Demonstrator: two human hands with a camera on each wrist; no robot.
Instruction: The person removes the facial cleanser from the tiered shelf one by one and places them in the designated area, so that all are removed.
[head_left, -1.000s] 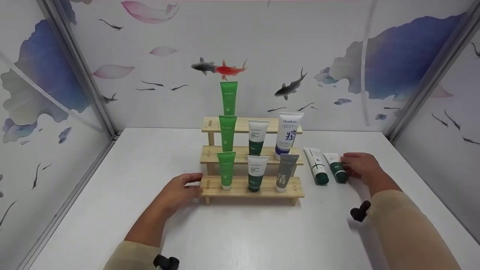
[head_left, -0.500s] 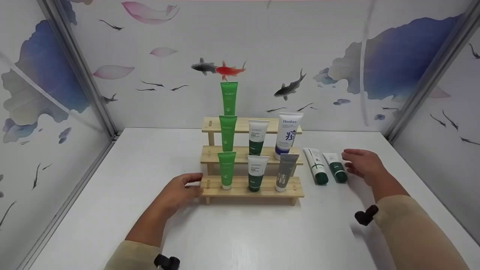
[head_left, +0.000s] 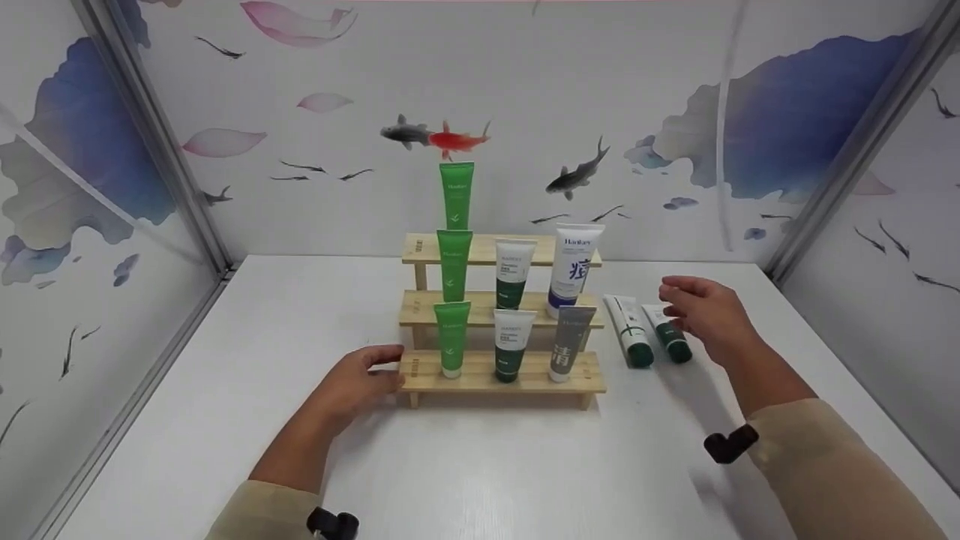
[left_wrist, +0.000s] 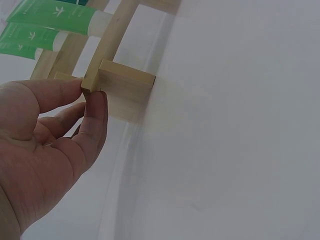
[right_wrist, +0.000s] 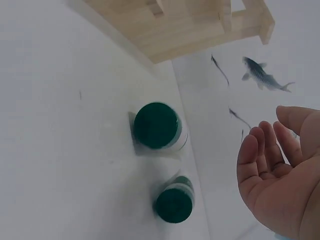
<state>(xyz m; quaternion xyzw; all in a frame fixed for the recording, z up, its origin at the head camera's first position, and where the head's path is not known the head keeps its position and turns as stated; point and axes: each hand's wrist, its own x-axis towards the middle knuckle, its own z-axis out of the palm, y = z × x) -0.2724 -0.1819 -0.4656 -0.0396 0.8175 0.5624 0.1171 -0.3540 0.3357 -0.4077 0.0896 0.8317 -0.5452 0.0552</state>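
Observation:
My left hand (head_left: 366,386) pinches the left end of the lowest step of a three-tier wooden display rack (head_left: 427,384). Thumb and fingertips meet the step's corner in the left wrist view. Green tubes (head_left: 452,339) stand at the left of each tier. White-and-green tubes (head_left: 511,345) stand mid-rack on the lower two tiers. At their right are a grey tube (head_left: 572,345) and a white-and-blue tube (head_left: 576,262). My right hand (head_left: 709,319) hovers, fingers loosely bent and holding nothing, above a short white-and-green tube (head_left: 670,341) lying on the table.
Next to the short tube lies a longer white tube with a green cap (head_left: 630,330). The white table (head_left: 480,480) runs back to a wall (head_left: 637,90) printed with fish and petals. Metal posts (head_left: 154,142) stand at the corners.
My right hand has left the side of the short tube, first drawing slightly right, then rising and shifting left over it. My left hand stays on the rack.

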